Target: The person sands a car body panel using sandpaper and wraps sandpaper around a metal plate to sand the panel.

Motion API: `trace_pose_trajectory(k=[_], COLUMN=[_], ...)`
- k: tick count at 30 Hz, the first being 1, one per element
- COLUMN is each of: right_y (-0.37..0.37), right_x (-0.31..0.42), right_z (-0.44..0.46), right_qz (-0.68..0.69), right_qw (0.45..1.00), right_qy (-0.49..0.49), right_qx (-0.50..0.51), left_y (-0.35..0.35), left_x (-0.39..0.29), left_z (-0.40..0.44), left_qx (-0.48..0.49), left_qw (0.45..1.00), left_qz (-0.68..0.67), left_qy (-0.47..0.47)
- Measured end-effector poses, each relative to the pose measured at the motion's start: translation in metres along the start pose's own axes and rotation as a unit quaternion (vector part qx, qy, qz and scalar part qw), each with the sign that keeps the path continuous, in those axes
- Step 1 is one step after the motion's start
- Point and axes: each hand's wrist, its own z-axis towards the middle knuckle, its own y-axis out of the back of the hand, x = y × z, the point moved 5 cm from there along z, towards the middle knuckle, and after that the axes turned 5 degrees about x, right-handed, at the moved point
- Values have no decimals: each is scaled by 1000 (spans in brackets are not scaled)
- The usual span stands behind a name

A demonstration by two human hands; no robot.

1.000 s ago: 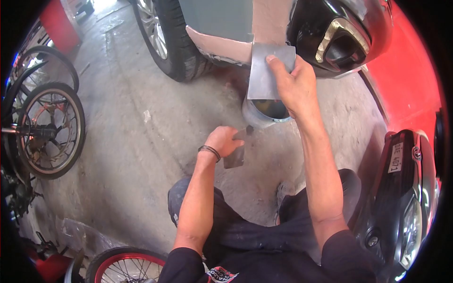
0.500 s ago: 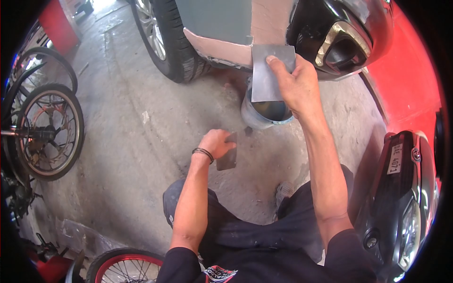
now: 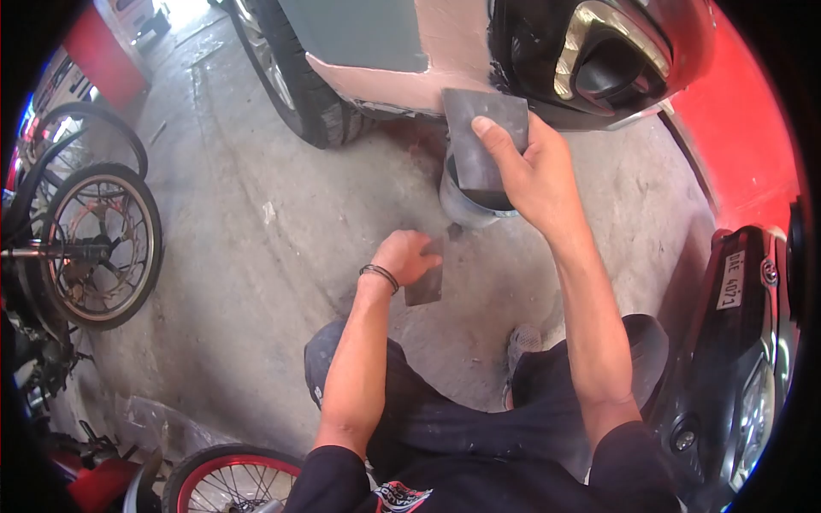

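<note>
My right hand [image 3: 543, 171] grips a grey rectangular sheet of sandpaper [image 3: 486, 167], thumb flat on its near face and fingers behind it. The sheet is just below the car's lower body panel [image 3: 385, 84], which has pinkish filler around a grey patch; I cannot tell if they touch. Under the sheet stands a bucket [image 3: 466, 205], partly hidden. Lower and to the left, my left hand [image 3: 405, 256] is closed on a small dark rectangular piece [image 3: 425, 282], its material unclear, held above the concrete floor.
A car tire [image 3: 321, 103] is left of the panel, with a black bumper [image 3: 547, 64] on its right. Motorcycle wheels [image 3: 103, 248] stand at left, and a red-rimmed wheel [image 3: 231, 479] is at the bottom. Another dark car front [image 3: 727, 359] is close on the right.
The sheet in my right hand has tilted and looks darker, its top edge now lower relative to the panel. My view has shifted slightly; my left hand still holds its piece.
</note>
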Motion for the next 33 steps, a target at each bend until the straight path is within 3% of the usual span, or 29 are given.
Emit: trace_pose_trajectory(k=[6, 11, 20, 33], right_y=[2, 5, 10, 7], right_x=[17, 21, 38, 48], right_z=[21, 30, 32, 42], right_qz=[11, -143, -251, -282], right_qw=[999, 986, 955, 951], right_qy=[34, 66, 157, 125], right_qx=[-18, -47, -35, -6], left_y=[5, 5, 7, 2], left_x=[-4, -8, -7, -7], left_z=[2, 3, 3, 18], left_qx=[-31, -14, 2, 20], left_qw=[999, 1000, 1000, 1000], left_qz=[7, 12, 11, 9], left_qy=[-19, -8, 7, 5])
